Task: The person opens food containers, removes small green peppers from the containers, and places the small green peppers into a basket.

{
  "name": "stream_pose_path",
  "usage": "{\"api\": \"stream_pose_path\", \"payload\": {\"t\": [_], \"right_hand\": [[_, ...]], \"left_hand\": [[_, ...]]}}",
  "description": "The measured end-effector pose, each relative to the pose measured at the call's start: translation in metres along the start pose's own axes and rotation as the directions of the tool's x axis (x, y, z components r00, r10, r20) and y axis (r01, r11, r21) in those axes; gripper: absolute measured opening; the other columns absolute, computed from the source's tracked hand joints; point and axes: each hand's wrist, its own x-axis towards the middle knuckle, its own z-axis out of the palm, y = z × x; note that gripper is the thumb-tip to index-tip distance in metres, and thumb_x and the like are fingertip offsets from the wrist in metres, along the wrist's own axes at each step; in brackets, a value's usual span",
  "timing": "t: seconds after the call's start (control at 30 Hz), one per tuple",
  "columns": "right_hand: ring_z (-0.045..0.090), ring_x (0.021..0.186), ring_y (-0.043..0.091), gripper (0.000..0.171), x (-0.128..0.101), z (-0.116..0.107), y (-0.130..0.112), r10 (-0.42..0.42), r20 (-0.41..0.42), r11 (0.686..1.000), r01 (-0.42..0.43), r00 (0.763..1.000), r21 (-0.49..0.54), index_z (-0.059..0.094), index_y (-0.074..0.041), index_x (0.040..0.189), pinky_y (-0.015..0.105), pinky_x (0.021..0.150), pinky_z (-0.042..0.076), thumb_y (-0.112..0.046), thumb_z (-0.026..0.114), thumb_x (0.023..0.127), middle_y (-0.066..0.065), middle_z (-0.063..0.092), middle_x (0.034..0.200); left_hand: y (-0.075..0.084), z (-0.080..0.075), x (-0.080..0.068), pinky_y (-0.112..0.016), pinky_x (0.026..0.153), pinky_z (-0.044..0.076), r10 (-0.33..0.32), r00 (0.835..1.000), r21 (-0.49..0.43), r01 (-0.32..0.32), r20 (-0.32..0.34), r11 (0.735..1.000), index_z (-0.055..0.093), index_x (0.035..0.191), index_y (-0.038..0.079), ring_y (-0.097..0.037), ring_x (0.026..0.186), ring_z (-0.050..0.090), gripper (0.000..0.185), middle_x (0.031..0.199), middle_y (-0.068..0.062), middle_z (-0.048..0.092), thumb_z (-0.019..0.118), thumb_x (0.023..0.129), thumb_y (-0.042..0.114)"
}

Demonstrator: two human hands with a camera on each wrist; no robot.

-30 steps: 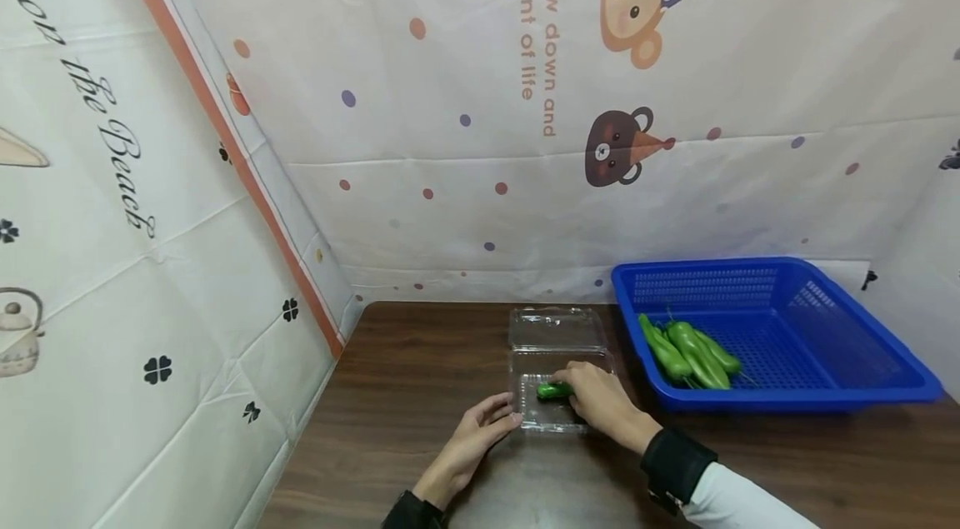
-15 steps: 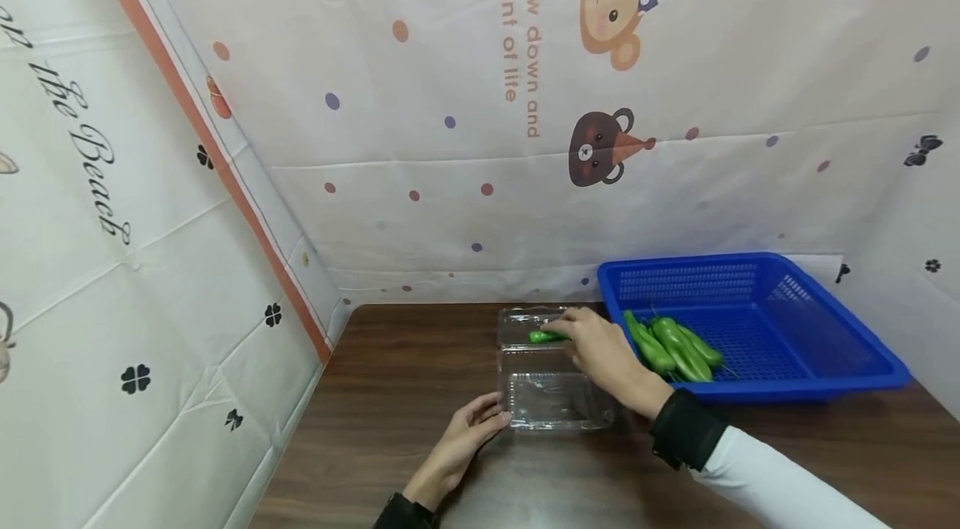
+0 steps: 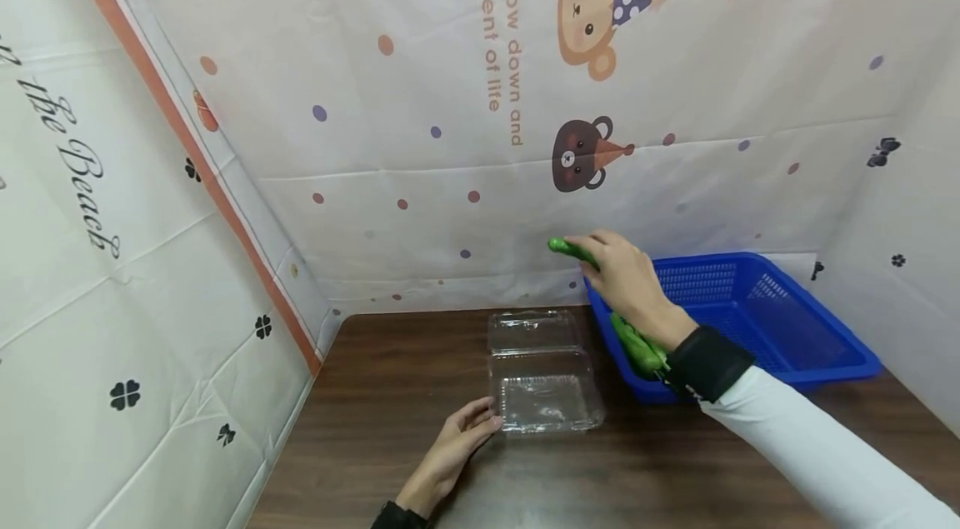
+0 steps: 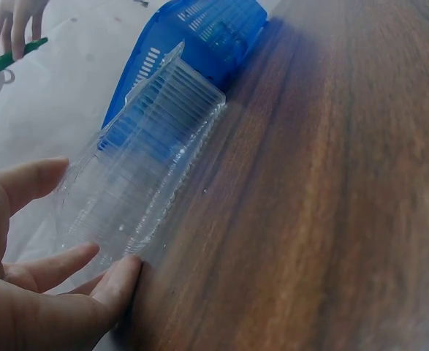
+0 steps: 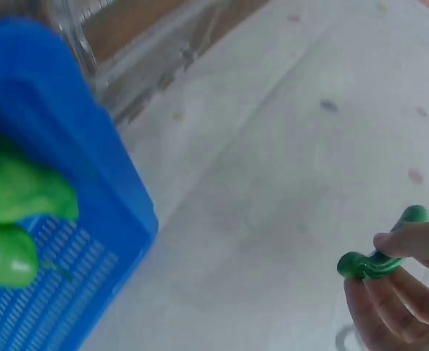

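In the head view my right hand (image 3: pixel 630 283) holds a slim, glossy dark green pepper (image 3: pixel 570 249) up in front of the back wall cloth, just left of the basket. The right wrist view shows this curved pepper (image 5: pixel 371 265) pinched between thumb and fingers. A clear plastic clamshell box (image 3: pixel 547 404) lies unfolded on the table, its lid (image 3: pixel 534 332) toward the back. My left hand (image 3: pixel 450 450) touches the box's front left corner with nearly straight fingers. Close up, thumb and fingertips rest along the box's edge (image 4: pixel 163 190) in the left wrist view.
A blue perforated basket (image 3: pixel 802 329) stands to the box's right, with green peppers (image 5: pixel 17 190) inside its near left part; my right forearm partly covers them in the head view. Printed cloths hang behind and on the left of the brown wooden table (image 3: pixel 405 379).
My right hand has lifted the pepper from the box's tray, over the lid, then up and to the right. My left hand stays at the box's corner. The head view has shifted slightly.
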Motion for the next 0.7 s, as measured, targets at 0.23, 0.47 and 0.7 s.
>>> {"api": "stream_pose_path", "payload": {"t": [0.23, 0.47, 0.7], "right_hand": [[0.07, 0.093, 0.043, 0.042, 0.002, -0.033, 0.027, 0.084, -0.003, 0.996, -0.084, 0.996, -0.029, 0.068, -0.003, 0.129, 0.058, 0.072, 0.061, 0.003, 0.074, 0.088, 0.025, 0.069, 0.115], [0.069, 0.087, 0.046, 0.045, -0.014, -0.062, 0.066, 0.12, -0.029, 0.99, -0.121, 0.992, -0.065, 0.065, 0.003, 0.13, 0.06, 0.066, 0.058, 0.006, 0.073, 0.085, 0.032, 0.066, 0.113], [0.068, 0.087, 0.047, 0.047, -0.041, -0.068, 0.095, 0.186, 0.026, 0.982, -0.186, 0.982, -0.004, 0.062, 0.009, 0.13, 0.048, 0.057, 0.057, 0.006, 0.074, 0.085, 0.034, 0.067, 0.106]], "left_hand": [[0.0, 0.002, -0.003, -0.054, 0.123, 0.036, 0.005, 1.0, -0.007, -0.005, -0.005, 1.0, 0.035, 0.155, -0.004, -0.046, 0.148, 0.033, 0.073, 0.158, -0.031, 0.034, 0.068, 0.099, 0.03], [0.0, 0.002, -0.002, -0.053, 0.123, 0.037, -0.01, 1.0, -0.01, 0.01, -0.006, 1.0, 0.036, 0.154, -0.004, -0.044, 0.148, 0.034, 0.074, 0.158, -0.03, 0.035, 0.069, 0.099, 0.031], [0.001, 0.001, -0.003, -0.053, 0.123, 0.037, -0.008, 1.0, -0.009, 0.008, -0.01, 1.0, 0.036, 0.154, -0.004, -0.044, 0.148, 0.035, 0.074, 0.158, -0.03, 0.036, 0.069, 0.099, 0.031]]}}
